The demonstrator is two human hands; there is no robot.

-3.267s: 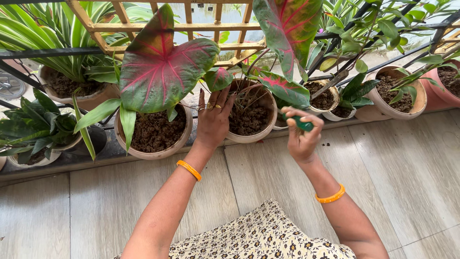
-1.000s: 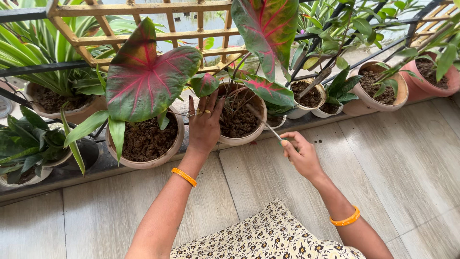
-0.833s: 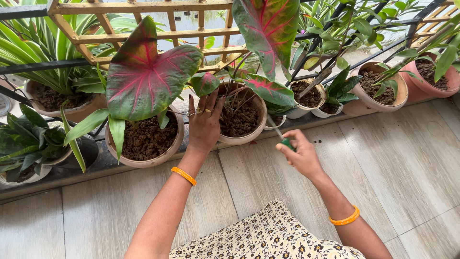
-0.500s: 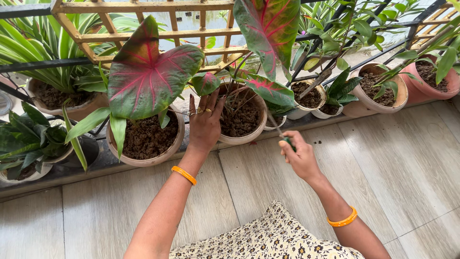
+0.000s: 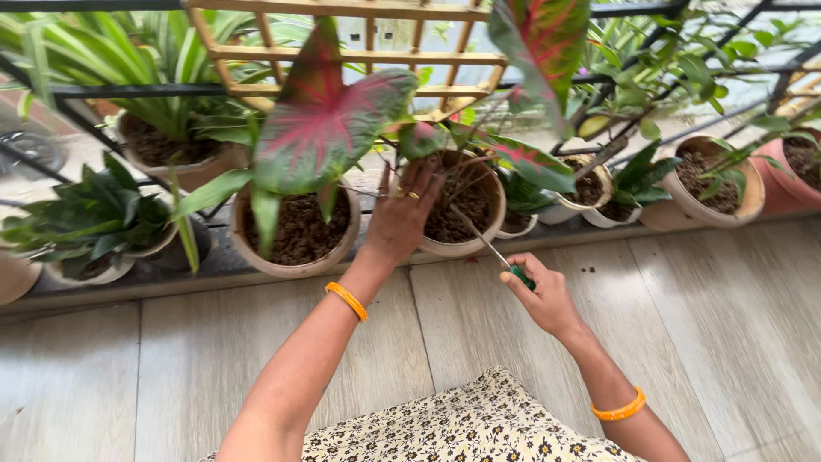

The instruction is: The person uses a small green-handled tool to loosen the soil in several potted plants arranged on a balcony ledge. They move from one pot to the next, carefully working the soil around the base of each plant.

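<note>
Gripping green-handled screwdriver (image 5: 494,253), right hand (image 5: 539,295) probes caladium pot (image 5: 466,205) soil at frame centre; left hand (image 5: 402,218) spread flat on rim; loosening looks barely begun.

Home balcony: potted plants (image 5: 299,214) along railing (image 5: 342,51).

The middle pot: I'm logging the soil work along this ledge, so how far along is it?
Done: nothing finished shows; crumbs of soil lie on the floor. In hand: the left hand steadies the pot at its rim, and the right hand holds a green-handled tool with its tip in that pot's soil. Left: the other pots show no tool or hand at them.
</note>
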